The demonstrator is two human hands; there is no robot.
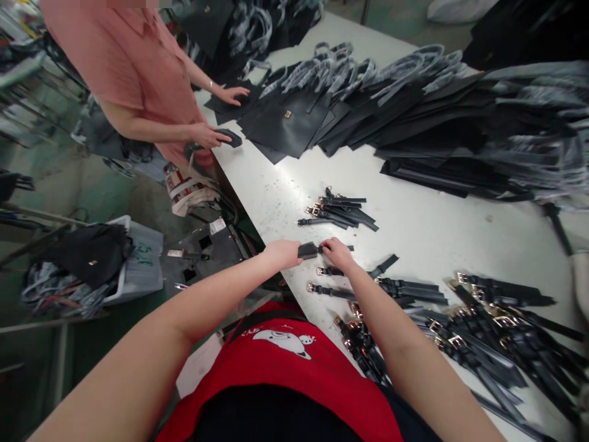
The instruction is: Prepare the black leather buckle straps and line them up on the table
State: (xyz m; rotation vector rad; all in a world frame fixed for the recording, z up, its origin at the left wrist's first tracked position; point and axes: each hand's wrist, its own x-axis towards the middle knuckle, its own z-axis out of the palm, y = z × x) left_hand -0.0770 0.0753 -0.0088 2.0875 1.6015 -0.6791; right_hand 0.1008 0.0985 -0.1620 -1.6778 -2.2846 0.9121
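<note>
My left hand and my right hand meet over the near edge of a white table. Both pinch a short black strap piece held between them, the left on its left end, the right on its right end. Just below my right hand lie two black straps with gold buckles. A small heap of the same buckled straps rests a little farther up the table. A large tangle of buckled straps spreads to my right.
A co-worker in a pink top stands at the table's left end, hands on black leather pieces. Stacks of black bag panels and wrapped handles cover the far table. A bin with black bags sits on the floor at left.
</note>
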